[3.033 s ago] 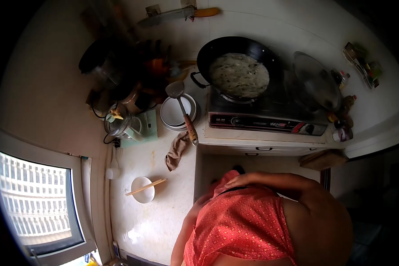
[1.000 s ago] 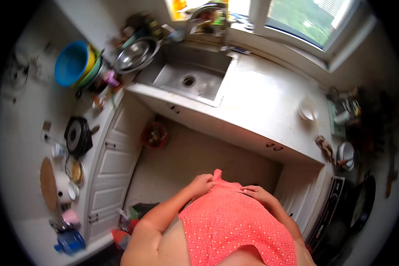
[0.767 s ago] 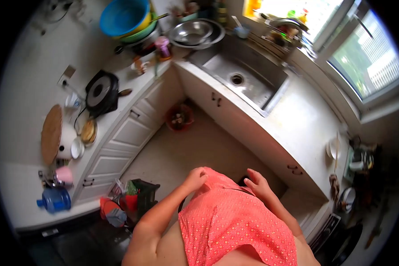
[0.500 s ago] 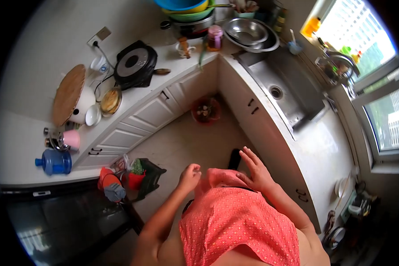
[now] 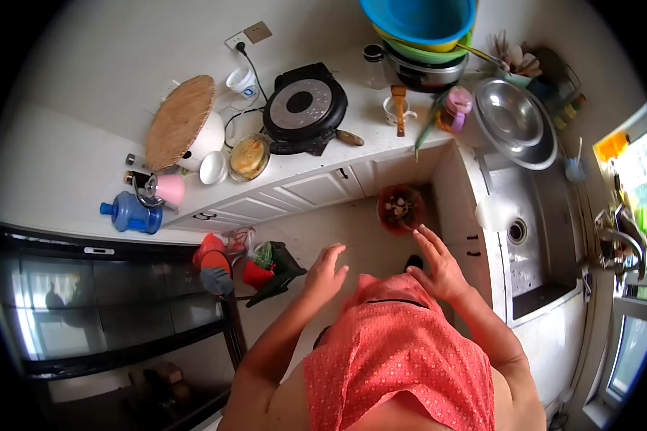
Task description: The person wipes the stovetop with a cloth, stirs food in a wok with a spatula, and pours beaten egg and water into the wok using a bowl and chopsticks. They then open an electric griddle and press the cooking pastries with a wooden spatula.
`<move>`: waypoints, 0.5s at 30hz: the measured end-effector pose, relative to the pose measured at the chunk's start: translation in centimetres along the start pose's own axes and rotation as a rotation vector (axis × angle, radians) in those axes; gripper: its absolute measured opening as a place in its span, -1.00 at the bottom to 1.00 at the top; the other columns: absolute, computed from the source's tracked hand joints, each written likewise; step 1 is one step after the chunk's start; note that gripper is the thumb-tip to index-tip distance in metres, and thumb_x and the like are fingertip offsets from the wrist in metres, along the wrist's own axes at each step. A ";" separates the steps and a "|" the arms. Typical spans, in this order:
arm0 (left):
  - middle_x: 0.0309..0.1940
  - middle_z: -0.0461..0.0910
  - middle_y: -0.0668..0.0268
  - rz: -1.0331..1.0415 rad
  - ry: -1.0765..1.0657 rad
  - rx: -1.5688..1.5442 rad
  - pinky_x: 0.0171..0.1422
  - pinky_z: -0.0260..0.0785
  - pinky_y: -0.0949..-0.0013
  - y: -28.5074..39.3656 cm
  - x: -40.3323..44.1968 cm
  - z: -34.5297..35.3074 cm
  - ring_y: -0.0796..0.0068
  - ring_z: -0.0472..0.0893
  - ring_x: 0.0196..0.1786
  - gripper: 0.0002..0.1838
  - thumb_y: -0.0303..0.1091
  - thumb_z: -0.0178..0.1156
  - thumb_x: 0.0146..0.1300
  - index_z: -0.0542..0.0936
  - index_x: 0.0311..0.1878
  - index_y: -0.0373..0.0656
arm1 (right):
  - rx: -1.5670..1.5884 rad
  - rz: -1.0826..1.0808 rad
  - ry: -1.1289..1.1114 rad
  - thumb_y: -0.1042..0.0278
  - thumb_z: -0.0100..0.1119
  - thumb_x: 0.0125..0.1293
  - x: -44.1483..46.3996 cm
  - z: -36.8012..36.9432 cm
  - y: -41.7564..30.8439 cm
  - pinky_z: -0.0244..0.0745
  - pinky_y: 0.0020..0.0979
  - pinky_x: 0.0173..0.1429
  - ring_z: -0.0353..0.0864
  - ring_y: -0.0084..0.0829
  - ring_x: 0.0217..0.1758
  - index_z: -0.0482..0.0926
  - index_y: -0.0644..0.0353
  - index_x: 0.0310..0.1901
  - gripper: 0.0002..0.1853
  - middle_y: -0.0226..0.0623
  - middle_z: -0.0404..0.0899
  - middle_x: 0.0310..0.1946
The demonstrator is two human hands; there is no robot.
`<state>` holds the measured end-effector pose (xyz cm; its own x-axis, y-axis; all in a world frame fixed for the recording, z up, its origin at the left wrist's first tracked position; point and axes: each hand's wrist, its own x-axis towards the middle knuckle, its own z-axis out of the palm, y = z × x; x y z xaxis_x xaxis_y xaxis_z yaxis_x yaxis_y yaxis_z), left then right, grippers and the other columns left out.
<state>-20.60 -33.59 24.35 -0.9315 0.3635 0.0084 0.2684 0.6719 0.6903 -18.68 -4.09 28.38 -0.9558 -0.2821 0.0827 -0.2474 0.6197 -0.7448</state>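
Note:
My left hand (image 5: 326,274) is held in the air in front of my body, fingers apart and holding nothing. To its right, my right hand (image 5: 440,266) is raised with its fingers spread, also with nothing in it. Between and below them is the red patterned garment (image 5: 402,352) I wear; neither hand grips it. Beyond my right hand, on the floor, stands a red bin (image 5: 401,210) with scraps inside. A black electric pan (image 5: 305,108) with a wooden-handled tool beside it sits on the counter ahead, near a plate of flat cakes (image 5: 249,158).
A steel sink (image 5: 546,215) is at the right, with metal bowls (image 5: 510,113) at its corner. Stacked basins (image 5: 418,20) stand at the back. A blue water jug (image 5: 131,213) and pink cup (image 5: 170,189) are at the left. A dark crate (image 5: 280,273) rests on the floor.
The view has swung from the stove past the sink to the counter with the electric pan. My hands have let go of the red garment and risen apart with fingers opened.

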 end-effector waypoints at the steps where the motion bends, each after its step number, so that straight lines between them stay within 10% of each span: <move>1: 0.10 0.39 0.06 -0.009 0.014 0.003 0.10 0.40 0.30 -0.3 0.6 -0.4 0.09 0.46 0.10 -0.48 -0.53 0.19 0.07 0.32 0.14 -0.21 | 0.001 -0.014 -0.009 0.21 0.27 0.11 0.6 0.2 0.9 0.24 -0.21 0.31 0.21 0.02 0.31 0.15 0.17 0.32 -0.24 0.04 0.15 0.29; 15: 0.30 0.17 0.09 0.187 0.098 0.560 0.41 -0.03 -0.03 -10.3 18.6 -10.8 0.07 0.17 0.36 -0.33 -0.34 0.28 0.03 0.28 0.24 -0.14 | 0.070 0.262 0.025 0.46 0.22 0.12 10.9 4.9 4.2 0.55 -0.38 -0.12 0.60 -0.31 -0.11 0.32 0.18 0.21 -0.43 -0.09 0.46 0.00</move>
<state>-43.37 -40.71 25.15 -0.8673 0.4648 0.1782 0.4934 0.8501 0.1843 -29.31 -8.17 22.91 -0.9897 -0.0996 -0.1031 0.0200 0.6166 -0.7870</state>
